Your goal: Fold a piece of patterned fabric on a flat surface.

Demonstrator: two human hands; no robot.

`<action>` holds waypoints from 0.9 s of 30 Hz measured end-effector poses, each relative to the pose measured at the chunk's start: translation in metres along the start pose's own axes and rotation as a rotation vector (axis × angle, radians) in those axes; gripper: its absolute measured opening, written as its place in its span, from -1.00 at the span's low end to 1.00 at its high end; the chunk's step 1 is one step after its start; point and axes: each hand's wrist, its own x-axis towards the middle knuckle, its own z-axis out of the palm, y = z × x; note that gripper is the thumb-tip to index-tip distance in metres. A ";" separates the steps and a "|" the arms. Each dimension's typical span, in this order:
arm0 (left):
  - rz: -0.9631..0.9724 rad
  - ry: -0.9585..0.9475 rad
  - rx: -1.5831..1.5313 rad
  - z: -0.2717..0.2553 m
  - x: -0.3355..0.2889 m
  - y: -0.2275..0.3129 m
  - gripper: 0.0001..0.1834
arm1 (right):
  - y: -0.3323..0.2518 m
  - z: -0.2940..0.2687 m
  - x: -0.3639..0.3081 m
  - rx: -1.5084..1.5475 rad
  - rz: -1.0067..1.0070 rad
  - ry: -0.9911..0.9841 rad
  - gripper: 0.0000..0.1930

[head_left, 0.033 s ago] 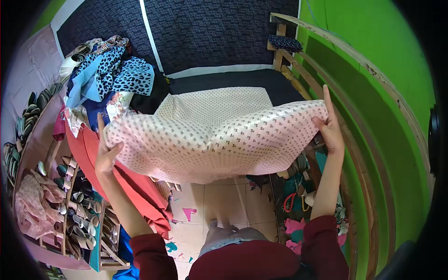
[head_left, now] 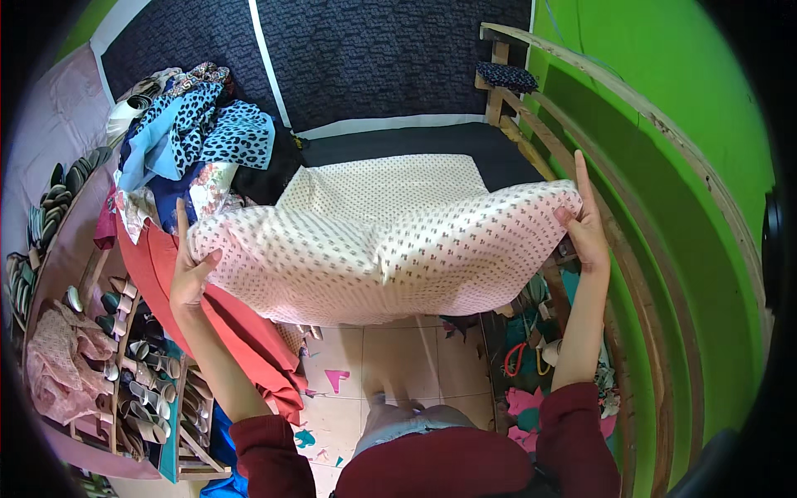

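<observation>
A cream-white cloth (head_left: 390,249) with a small dark repeating print is stretched between my two hands. My left hand (head_left: 189,278) grips its left corner between the thumb and fingers, with the index finger pointing up. At the other side, my right hand (head_left: 589,241) pinches the right corner, its index finger also straight. The raised near part of the cloth sags in the middle, and its far part lies flat on a dark tabletop (head_left: 407,139). Fingertips behind the cloth are hidden.
Heaped fabrics, including blue leopard-print cloth (head_left: 241,133) and hanging red cloth (head_left: 241,332), lie at the left. Racks of shoes (head_left: 145,407) stand beyond. Wooden rails (head_left: 635,290) line the green wall. Scraps (head_left: 336,379) litter the tiled floor.
The raised cloth has shifted slightly, its middle fold dipping a little lower. Both hands keep their hold in nearly the same places.
</observation>
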 end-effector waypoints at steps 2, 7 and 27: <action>-0.010 -0.028 -0.053 -0.005 -0.006 0.002 0.11 | -0.002 0.000 -0.007 0.067 -0.059 0.043 -0.11; 0.078 -0.026 -0.118 -0.033 -0.029 0.002 -0.07 | -0.015 -0.010 -0.030 0.105 -0.008 -0.075 -0.24; 0.169 0.285 -0.048 -0.150 -0.184 -0.013 -0.71 | -0.067 0.022 -0.141 -0.136 0.104 0.082 -0.70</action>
